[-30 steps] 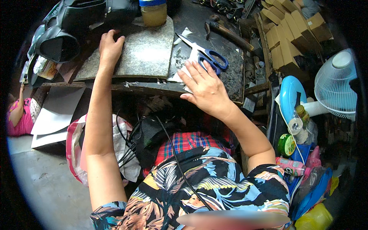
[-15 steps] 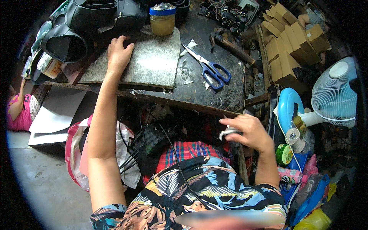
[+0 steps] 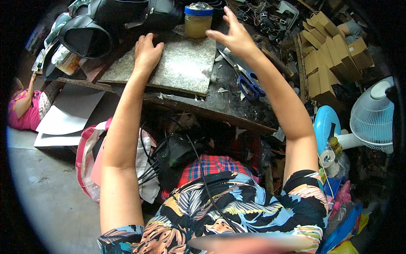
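Observation:
My left hand (image 3: pixel 148 53) rests on the upper left part of a grey, mottled slab (image 3: pixel 186 72), fingers slightly bent and apart, with no held object showing. A jar (image 3: pixel 198 22) with a blue rim and yellowish contents stands at the slab's far edge. My right hand (image 3: pixel 234 37) is raised just right of the jar, thumb and fingers spread, the thumb tip close to the jar's side. Beneath my right forearm lies a pair of scissors (image 3: pixel 249 86) with blue handles, partly covered by the arm. Black leather-like bags (image 3: pixel 86 38) are heaped beyond my left hand.
White scraps (image 3: pixel 222 90) dot the dark worktable (image 3: pixel 198 103). Folded cardboard boxes (image 3: pixel 334 55) stand at the right, above a white fan (image 3: pixel 372 114) and a blue round object (image 3: pixel 326 125). White sheets (image 3: pixel 69 112) lie at the left. Another person in pink (image 3: pixel 27 110) is at the far left.
My right hand has moved from above my lap up and forward to beside the jar; the white scrap at its fingers no longer shows. My left hand stays on the slab. The view has shifted slightly.

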{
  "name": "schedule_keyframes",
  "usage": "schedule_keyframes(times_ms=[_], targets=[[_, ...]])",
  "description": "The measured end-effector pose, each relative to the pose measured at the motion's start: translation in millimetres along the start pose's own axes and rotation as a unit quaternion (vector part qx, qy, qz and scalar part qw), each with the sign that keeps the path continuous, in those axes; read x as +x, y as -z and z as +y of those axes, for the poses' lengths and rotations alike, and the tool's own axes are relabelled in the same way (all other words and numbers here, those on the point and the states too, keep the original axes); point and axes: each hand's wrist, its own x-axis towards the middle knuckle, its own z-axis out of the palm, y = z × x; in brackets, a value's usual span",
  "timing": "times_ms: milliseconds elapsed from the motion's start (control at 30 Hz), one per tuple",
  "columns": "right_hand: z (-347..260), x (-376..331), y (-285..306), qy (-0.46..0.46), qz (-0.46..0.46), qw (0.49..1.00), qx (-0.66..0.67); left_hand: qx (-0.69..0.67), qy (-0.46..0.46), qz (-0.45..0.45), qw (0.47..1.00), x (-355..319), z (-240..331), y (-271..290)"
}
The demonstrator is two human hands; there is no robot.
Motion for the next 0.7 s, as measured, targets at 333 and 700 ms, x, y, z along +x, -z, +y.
schedule_keyframes(times_ms=[333, 700], targets=[[32, 36, -40, -0.017, 0.039, 0.991, 0.131, -0.015, -0.017, 0.031, 0.999, -1, 3, -2], [-40, -51, -30, 0.052, -0.126, 0.970, 0.203, -0.255, -0.294, 0.096, 0.916, -32, 63, 53]])
